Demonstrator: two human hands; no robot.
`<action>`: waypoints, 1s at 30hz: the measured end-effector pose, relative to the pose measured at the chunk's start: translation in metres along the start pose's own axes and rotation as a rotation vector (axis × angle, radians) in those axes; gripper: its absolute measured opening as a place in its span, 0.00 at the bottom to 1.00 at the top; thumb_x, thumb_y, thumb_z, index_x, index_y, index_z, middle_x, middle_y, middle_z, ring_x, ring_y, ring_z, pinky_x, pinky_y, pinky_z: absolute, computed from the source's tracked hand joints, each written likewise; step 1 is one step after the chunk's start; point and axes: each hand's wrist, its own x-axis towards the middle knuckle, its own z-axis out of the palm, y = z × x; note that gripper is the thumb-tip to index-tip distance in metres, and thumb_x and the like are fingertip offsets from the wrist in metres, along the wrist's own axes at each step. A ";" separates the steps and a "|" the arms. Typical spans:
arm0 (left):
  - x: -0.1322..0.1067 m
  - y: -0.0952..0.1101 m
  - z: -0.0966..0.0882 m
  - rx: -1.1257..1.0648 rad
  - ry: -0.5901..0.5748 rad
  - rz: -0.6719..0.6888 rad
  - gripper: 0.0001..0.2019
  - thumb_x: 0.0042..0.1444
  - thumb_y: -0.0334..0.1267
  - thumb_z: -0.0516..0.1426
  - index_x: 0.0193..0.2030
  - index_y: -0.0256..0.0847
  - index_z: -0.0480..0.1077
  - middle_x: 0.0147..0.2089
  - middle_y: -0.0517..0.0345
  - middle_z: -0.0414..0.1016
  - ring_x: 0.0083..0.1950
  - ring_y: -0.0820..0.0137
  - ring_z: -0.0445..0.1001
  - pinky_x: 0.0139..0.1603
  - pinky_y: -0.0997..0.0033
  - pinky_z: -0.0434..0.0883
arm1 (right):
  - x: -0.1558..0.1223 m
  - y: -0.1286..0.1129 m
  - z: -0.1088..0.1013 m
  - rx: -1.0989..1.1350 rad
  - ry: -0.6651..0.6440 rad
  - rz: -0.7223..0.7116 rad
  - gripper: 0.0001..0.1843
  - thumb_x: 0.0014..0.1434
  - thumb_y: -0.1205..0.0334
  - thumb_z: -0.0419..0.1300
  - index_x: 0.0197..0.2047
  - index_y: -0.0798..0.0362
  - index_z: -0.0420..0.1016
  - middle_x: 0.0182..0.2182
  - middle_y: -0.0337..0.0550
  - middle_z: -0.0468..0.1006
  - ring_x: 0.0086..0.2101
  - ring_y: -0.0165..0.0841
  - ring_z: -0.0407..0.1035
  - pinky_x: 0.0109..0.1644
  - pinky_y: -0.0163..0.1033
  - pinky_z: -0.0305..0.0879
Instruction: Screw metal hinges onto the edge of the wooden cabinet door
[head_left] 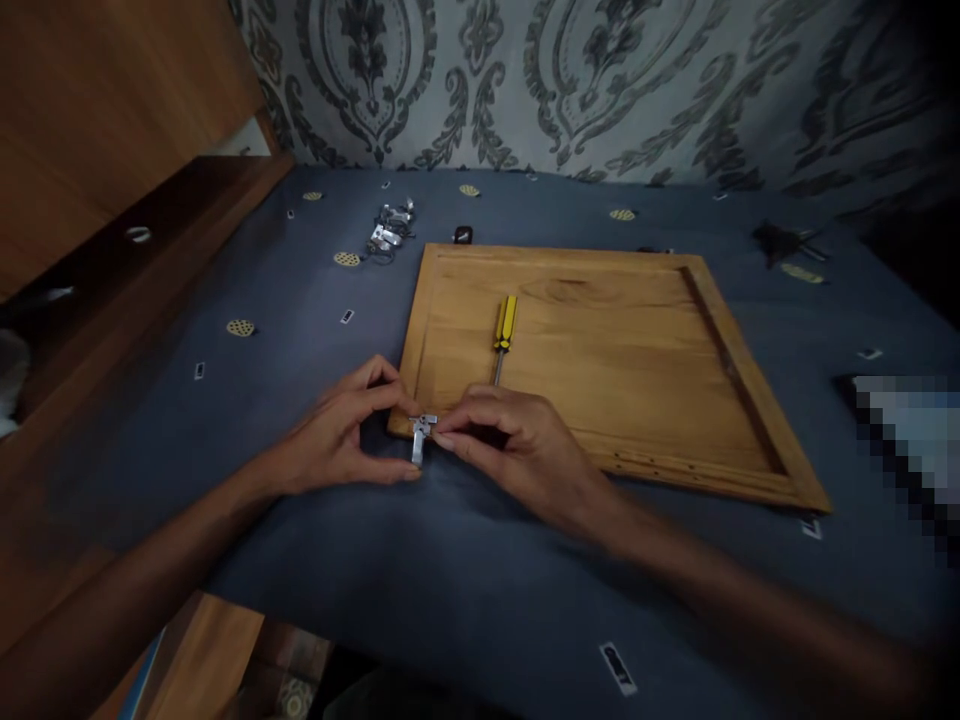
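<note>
A small silver cabinet hinge sits at the near left corner of a framed wooden door panel, its arm jutting past the near edge. My left hand grips the hinge between thumb and fingers, the thumb at its lower end. From the other side, my right hand has thumb and forefinger pinched against the hinge's right edge; anything tiny between those fingertips is hidden. On the panel, just beyond my right hand, lies a screwdriver with a yellow and black handle, its tip covered by the hand.
More metal hinges lie in a heap at the back left, near a small black object. A dark item rests at the far right, and a blurred-out device at the right edge. Wooden furniture borders the left.
</note>
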 end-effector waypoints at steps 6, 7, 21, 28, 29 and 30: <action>0.000 0.004 -0.001 -0.007 -0.012 -0.030 0.20 0.52 0.50 0.68 0.48 0.44 0.75 0.46 0.56 0.65 0.48 0.67 0.67 0.50 0.65 0.68 | 0.003 0.002 0.001 -0.089 -0.036 0.003 0.07 0.62 0.68 0.62 0.34 0.49 0.81 0.28 0.37 0.77 0.28 0.28 0.70 0.33 0.34 0.63; 0.000 0.004 -0.001 -0.010 -0.013 -0.036 0.20 0.52 0.50 0.68 0.48 0.44 0.75 0.46 0.56 0.65 0.48 0.67 0.67 0.50 0.65 0.69 | 0.004 0.002 0.002 -0.093 -0.037 0.011 0.07 0.61 0.68 0.62 0.33 0.49 0.80 0.28 0.38 0.77 0.28 0.28 0.70 0.33 0.34 0.63; 0.000 0.003 -0.001 -0.001 -0.016 -0.018 0.20 0.52 0.50 0.68 0.50 0.46 0.75 0.46 0.57 0.65 0.47 0.67 0.67 0.48 0.66 0.68 | 0.014 -0.005 0.002 -0.142 -0.090 0.148 0.06 0.58 0.69 0.64 0.30 0.50 0.79 0.25 0.36 0.76 0.25 0.28 0.69 0.30 0.35 0.60; 0.000 0.000 0.000 0.008 -0.004 0.016 0.21 0.52 0.50 0.68 0.49 0.43 0.74 0.47 0.56 0.65 0.48 0.67 0.68 0.49 0.66 0.68 | 0.019 -0.008 0.004 -0.189 -0.111 0.239 0.06 0.56 0.68 0.65 0.28 0.50 0.78 0.21 0.35 0.76 0.22 0.27 0.66 0.27 0.34 0.56; 0.000 -0.001 0.001 0.008 0.003 0.022 0.21 0.52 0.50 0.68 0.49 0.43 0.74 0.47 0.56 0.65 0.48 0.67 0.68 0.49 0.66 0.68 | 0.019 -0.009 0.005 -0.191 -0.119 0.251 0.07 0.56 0.68 0.65 0.27 0.50 0.78 0.20 0.35 0.76 0.21 0.27 0.66 0.26 0.34 0.55; 0.000 -0.001 0.001 0.006 0.007 0.027 0.21 0.52 0.49 0.68 0.49 0.42 0.74 0.46 0.56 0.65 0.48 0.67 0.68 0.48 0.66 0.68 | 0.020 -0.011 0.005 -0.198 -0.124 0.263 0.07 0.56 0.67 0.65 0.27 0.50 0.78 0.20 0.35 0.75 0.21 0.27 0.66 0.26 0.34 0.54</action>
